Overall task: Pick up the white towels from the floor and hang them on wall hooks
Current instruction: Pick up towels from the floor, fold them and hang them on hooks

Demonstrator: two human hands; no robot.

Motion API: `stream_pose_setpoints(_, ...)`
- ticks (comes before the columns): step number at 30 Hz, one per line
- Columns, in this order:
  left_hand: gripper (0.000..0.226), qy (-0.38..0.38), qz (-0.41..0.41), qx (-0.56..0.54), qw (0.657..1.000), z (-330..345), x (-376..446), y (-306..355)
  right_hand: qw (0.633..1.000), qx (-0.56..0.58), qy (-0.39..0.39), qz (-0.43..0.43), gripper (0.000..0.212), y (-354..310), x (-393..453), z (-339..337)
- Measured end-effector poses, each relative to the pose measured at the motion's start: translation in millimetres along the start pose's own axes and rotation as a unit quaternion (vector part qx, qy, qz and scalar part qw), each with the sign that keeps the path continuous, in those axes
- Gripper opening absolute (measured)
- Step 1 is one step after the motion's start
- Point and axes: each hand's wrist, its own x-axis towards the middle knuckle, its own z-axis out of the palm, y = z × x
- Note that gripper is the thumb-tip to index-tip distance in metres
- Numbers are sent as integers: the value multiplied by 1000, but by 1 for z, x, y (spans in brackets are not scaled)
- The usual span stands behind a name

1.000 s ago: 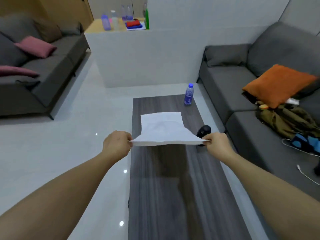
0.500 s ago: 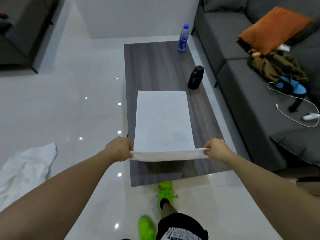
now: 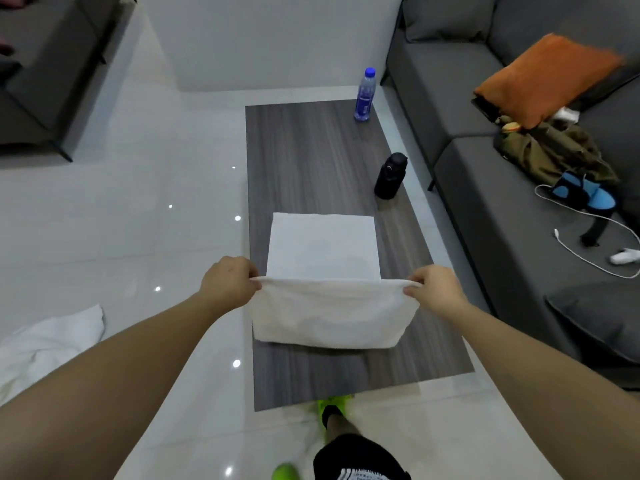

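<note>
Towel (image 3: pixel 322 271) corners are pinched tight in my left hand (image 3: pixel 227 282) and right hand (image 3: pixel 434 289). Its far half lies flat on the table (image 3: pixel 311 150). Another towel (image 3: pixel 45 344) lies on the floor.

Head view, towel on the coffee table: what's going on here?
A person stands at the near end of a dark wood coffee table, holding a white towel by its two near corners, left hand and right hand each pinching one. The near part is lifted and doubling over, while the far part lies flat on the table. A second white towel lies crumpled on the floor to the left. No wall hooks are in view, so nothing is hung yet.
</note>
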Motion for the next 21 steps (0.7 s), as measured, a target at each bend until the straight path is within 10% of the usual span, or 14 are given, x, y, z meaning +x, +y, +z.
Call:
stream_pose_setpoints(13,24,105,-70,-77,989,-13,217,38,995,66,64,37,33,-20,248,-6)
stream_pose_setpoints(21,37,-112,-178,-90,973,114,206,-2,981,71,-113,138,25,38,234,111)
